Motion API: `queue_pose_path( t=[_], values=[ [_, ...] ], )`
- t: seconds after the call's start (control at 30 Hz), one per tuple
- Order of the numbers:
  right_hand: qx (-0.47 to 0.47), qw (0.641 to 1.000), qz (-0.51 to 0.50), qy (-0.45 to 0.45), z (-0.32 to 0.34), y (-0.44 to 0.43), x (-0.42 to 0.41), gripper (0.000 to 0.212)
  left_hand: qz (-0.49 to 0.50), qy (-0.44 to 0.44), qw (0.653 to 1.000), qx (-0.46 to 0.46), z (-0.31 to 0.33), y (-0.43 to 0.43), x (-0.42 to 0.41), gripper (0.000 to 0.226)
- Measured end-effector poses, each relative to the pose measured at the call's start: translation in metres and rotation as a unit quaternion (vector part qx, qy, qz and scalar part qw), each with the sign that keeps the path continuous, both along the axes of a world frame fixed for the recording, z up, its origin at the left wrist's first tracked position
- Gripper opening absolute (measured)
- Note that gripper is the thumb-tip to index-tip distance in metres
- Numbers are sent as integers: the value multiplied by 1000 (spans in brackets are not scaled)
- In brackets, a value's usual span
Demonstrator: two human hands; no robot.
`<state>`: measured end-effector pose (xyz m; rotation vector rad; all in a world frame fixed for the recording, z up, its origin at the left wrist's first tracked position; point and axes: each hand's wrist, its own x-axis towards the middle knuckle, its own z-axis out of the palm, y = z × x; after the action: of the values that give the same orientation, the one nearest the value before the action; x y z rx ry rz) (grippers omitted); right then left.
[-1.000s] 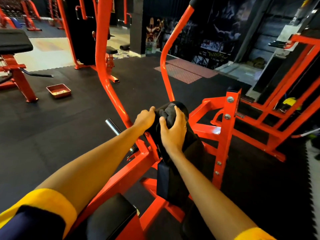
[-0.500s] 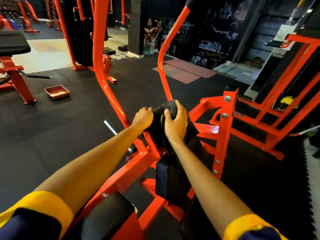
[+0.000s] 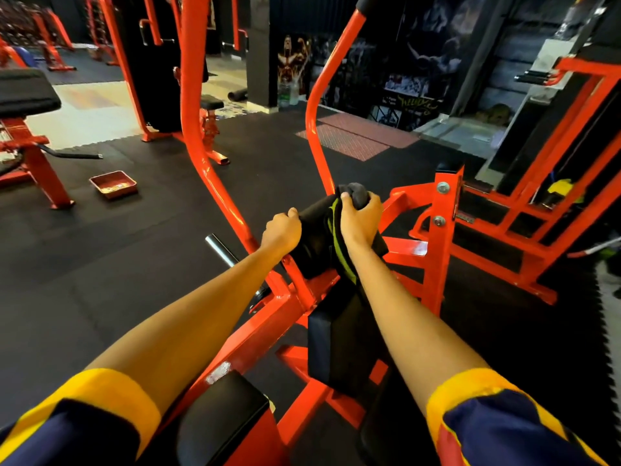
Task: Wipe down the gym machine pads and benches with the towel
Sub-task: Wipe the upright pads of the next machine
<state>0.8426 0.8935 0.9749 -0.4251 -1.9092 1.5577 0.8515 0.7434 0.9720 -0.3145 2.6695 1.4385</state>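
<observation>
**A:** Far left, about ten o'clock?
**B:** A black-topped bench point(image 3: 23, 92) on a red stand. A red tray point(image 3: 113, 185) lies on the floor mat at the bench's four o'clock, apart from it.

**A:** Moving in?
**B:** A chrome peg point(image 3: 220, 245) sticks out at nine o'clock of the left hand point(image 3: 281, 230). The black seat point(image 3: 221, 418) is low at six o'clock, between the forearms.

**A:** Left hand's grip?
**B:** The fingers point(image 3: 292, 213) curl over the left top edge of the upright black pad point(image 3: 339, 344), clamped on it.

**A:** The towel?
**B:** Dead ahead at twelve o'clock. The towel point(image 3: 331, 223) is dark with a green stripe and hangs over the pad's top. The right hand point(image 3: 358, 218) is just at three o'clock of the left, its fingers point(image 3: 373, 200) clamped round the bunched towel on the pad's upper end.

**A:** Further right?
**B:** A red post point(image 3: 443, 237) with two bolts, at the right hand's three o'clock.
</observation>
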Motion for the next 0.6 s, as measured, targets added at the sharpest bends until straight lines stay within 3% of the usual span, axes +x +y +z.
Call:
queue_pose_path(
  t=[0.27, 0.4, 0.6],
  values=[
    [225, 967, 89, 83, -37, -41, 65, 57, 0, 6, 1000, 6, 0, 0, -2, 58],
    [196, 979, 45, 40, -22, -7, 18, 42, -13, 8, 1000, -1, 1, 0, 3, 59],
    [82, 993, -16, -87, -8, 9, -13, 51, -20, 25, 999, -2, 3, 2, 5, 53]
  ],
)
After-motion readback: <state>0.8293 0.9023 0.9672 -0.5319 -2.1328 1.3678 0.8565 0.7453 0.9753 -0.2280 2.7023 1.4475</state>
